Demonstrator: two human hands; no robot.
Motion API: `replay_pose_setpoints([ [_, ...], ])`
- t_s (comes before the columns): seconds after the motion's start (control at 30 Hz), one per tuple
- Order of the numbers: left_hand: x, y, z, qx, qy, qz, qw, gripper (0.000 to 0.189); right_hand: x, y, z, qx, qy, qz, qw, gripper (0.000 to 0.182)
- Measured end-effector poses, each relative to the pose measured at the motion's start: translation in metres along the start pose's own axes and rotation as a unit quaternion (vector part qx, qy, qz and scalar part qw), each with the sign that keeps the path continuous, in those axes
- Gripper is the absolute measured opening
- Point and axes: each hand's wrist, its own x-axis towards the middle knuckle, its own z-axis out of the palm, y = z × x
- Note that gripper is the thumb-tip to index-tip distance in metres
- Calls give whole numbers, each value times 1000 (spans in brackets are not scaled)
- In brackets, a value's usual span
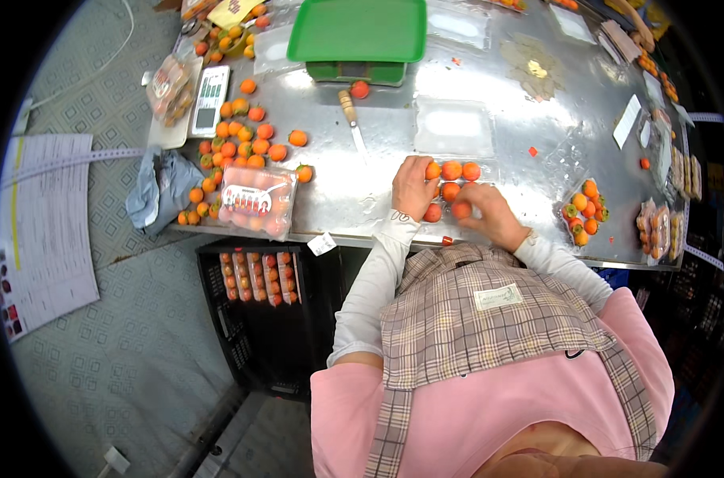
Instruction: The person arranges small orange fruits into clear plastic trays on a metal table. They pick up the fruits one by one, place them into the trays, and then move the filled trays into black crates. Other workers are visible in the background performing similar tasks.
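Observation:
Before me on the metal table, orange-red persimmon-like fruits (451, 170) stand in rows in what looks like a clear plastic tray. My left hand (414, 186) lies along the left side of these rows, its fingertips by the upper left fruit; whether it grips anything is hidden. My right hand (492, 214) has its fingers on a fruit (461, 210) at the lower right of the rows. Beyond them lies an empty clear plastic tray (454, 126). A knife with a wooden handle (348, 109) rests farther left, near a single red fruit (359, 89).
Loose fruits (261, 146) and a filled clear pack (258, 202) cover the table's left part, beside a digital scale (210, 100). A green tray (357, 30) stands at the back. More fruits (582, 209) lie to the right. Below the edge is a black crate (209, 281).

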Motion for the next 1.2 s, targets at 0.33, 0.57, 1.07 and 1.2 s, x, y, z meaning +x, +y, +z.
replay_pose_setpoints([
  [0.33, 8, -3, 7, 85, -75, -9, 994, 30, -7, 17, 25, -175, -52, -63, 981, 20],
  [0.57, -9, -51, -60, 180, 185, -100, 961, 47, 112, -19, -8, -27, -126, 6, 992, 31],
  [1.07, -28, -119, -95, 318, 239, -227, 889, 48, 347, -56, 218, -143, -169, -171, 960, 53],
  [1.2, -22, -120, -96, 243, 258, -154, 922, 36, 327, -15, 187, 55, -86, -119, 988, 45],
])
